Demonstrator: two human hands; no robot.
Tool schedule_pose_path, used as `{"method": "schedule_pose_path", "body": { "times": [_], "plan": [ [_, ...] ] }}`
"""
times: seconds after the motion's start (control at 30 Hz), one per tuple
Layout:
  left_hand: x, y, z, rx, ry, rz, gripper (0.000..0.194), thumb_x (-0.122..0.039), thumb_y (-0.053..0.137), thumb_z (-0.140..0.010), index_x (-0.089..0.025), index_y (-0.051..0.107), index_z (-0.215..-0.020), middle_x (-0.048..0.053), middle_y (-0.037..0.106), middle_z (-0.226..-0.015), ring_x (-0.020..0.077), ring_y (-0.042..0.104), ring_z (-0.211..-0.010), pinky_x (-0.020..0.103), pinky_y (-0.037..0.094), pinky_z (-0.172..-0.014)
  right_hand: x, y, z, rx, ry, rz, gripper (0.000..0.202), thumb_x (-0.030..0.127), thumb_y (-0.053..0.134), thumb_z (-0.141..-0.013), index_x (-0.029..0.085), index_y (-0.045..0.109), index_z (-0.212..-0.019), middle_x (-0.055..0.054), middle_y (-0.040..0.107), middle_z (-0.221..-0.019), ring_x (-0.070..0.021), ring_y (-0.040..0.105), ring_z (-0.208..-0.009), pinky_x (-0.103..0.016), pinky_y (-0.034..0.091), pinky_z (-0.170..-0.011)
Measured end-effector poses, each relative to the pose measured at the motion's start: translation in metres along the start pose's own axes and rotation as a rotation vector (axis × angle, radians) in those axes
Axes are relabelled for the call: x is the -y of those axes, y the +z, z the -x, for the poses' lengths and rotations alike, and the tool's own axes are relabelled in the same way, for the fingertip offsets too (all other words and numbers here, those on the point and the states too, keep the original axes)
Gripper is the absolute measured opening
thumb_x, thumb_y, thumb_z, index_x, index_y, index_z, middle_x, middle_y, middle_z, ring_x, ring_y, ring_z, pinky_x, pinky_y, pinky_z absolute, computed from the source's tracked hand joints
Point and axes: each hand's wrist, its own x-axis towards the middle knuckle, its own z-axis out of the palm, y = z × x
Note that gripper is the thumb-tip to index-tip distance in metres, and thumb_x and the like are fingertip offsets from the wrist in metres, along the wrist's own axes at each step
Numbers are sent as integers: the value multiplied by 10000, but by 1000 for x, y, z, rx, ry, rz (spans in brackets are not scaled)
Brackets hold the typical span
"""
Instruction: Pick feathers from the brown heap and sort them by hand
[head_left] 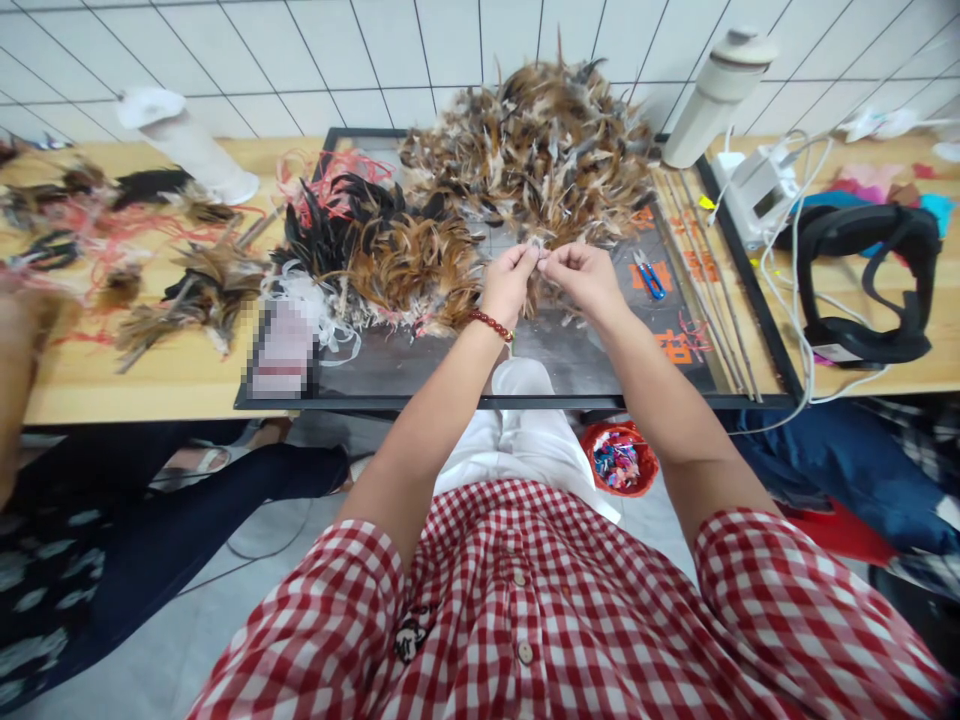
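My left hand [508,283] and my right hand [583,278] meet in front of a big heap of brown feathers [540,140]. Thumb and fingers of both are pinched together, almost touching. Whatever small thing lies between the fingertips is too small to make out, and feathers behind blend with it. To the left of my left hand lies a pile of brown and black feathers [405,250] with pale quill ends toward me. Blue thread snips [649,276] rest on the dark board [420,375], to the right of my right hand.
Thin sticks [709,280] lie along the board's right side. White ribbon [300,290] and pink strips [345,180] are at left. Bottles [720,95] stand behind. A power strip [757,190], cables and a black headset [870,280] are at right. People sit on both sides.
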Motion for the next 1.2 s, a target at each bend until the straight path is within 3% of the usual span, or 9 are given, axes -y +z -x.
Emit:
{"method": "schedule_pose_path", "body": {
  "times": [0.1,0.2,0.33,0.47,0.7,0.83,0.93,1.1,1.2],
  "plan": [
    [2,-1,-2,-43,-4,-36,218,-379,750,-908,-187,703,-815,-11,683,-701,105,675,-761,205,525,-744,-1,-2,-1,-111,-103,69,397,535,886,-706,234,663,-836,12,606,-744,-130,534,-696,-282,472,-660],
    [3,-1,-1,-18,-9,-70,245,-377,743,-916,-193,675,-771,-42,557,-583,81,568,-603,186,451,-603,-3,-2,-1,-110,-142,97,419,588,862,-732,263,690,-932,2,642,-814,-151,586,-771,-296,513,-717],
    [0,2,3,33,-14,-89,268,-271,773,-891,-186,642,-674,-48,491,-542,65,492,-549,187,395,-558,-12,-7,-8,-111,-160,46,457,696,753,-800,251,691,-880,-16,659,-861,-171,637,-866,-312,535,-779],
    [-4,4,7,32,-73,-40,240,-294,762,-904,-194,665,-707,-49,492,-542,63,483,-538,183,395,-542,-18,-22,-19,-168,-128,46,519,768,597,-880,253,663,-885,-22,610,-849,-160,607,-813,-302,476,-687],
    [-14,6,15,141,-117,-8,280,-287,748,-920,-176,624,-695,-65,483,-521,44,429,-484,173,406,-543,2,-17,-6,69,-33,-27,605,776,766,-739,295,719,-1103,-11,664,-871,-171,633,-822,-313,504,-686],
    [-17,6,19,223,-135,16,338,-303,737,-931,-168,575,-668,-69,470,-519,36,428,-474,173,423,-553,7,-12,-1,122,-10,-117,620,810,808,-646,262,735,-928,3,638,-740,-164,624,-723,-317,527,-644],
    [-18,5,20,286,-172,28,322,-333,725,-941,-167,591,-701,-64,482,-532,39,444,-472,178,437,-543,7,-12,-1,94,-10,-116,608,816,823,-612,250,657,-761,16,585,-669,-150,585,-646,-320,526,-616],
    [-18,6,20,312,-272,66,422,-510,640,-969,-169,587,-725,-43,493,-563,50,472,-452,196,419,-489,5,-12,0,48,-41,-10,564,805,761,-708,266,610,-775,7,550,-695,-168,596,-672,-330,508,-610],
    [-17,6,20,314,-251,59,391,-452,647,-975,-167,568,-720,-65,450,-553,28,420,-431,177,387,-488,3,-10,0,29,-78,54,568,808,739,-727,255,614,-774,-1,552,-701,-169,591,-719,-324,503,-660]
  ]
}}
